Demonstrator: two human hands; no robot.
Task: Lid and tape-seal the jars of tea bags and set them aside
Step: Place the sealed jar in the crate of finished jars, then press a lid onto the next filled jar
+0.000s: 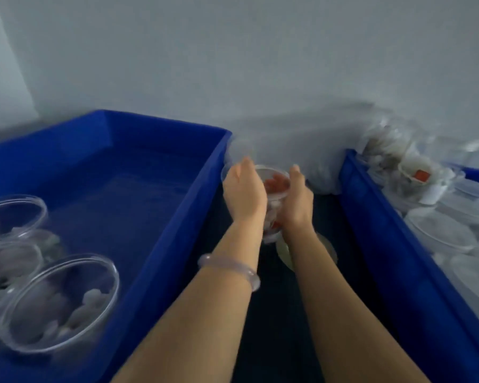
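blue plastic, a left tub [177, 205], fills the left side, and at its near end lie three clear jars [58, 302] on their sides, with pale lumps inside that are too blurred to name. its right rim runs just beside the left hand [244, 194], whose wrist carries a clear bracelet [230, 265]. that hand curls round the left side of a jar [274, 186] of red-tagged tea bags, and the right hand [296, 200] grips the other side, so the hands pinch it between them over the dark desk [274, 327], in the gap between the two tubs. the jar looks roughly upright, its long axis running away from the person and its mouth at the far end. whether a lid is on it i cannot tell; a blurred clear shape at the left fingertips may be one. below the hands lies a pale disc [328, 251], perhaps the tape, mostly hidden by the right forearm. behind is a clear bag [315, 150], and to the right a right tub [371, 217] holds stacked clear ware [440, 230] and loose tea bags. i judge that the lidding is in hand. the set-aside spot lies to the left, nearer the left hand, so the jar would swing over that rim.
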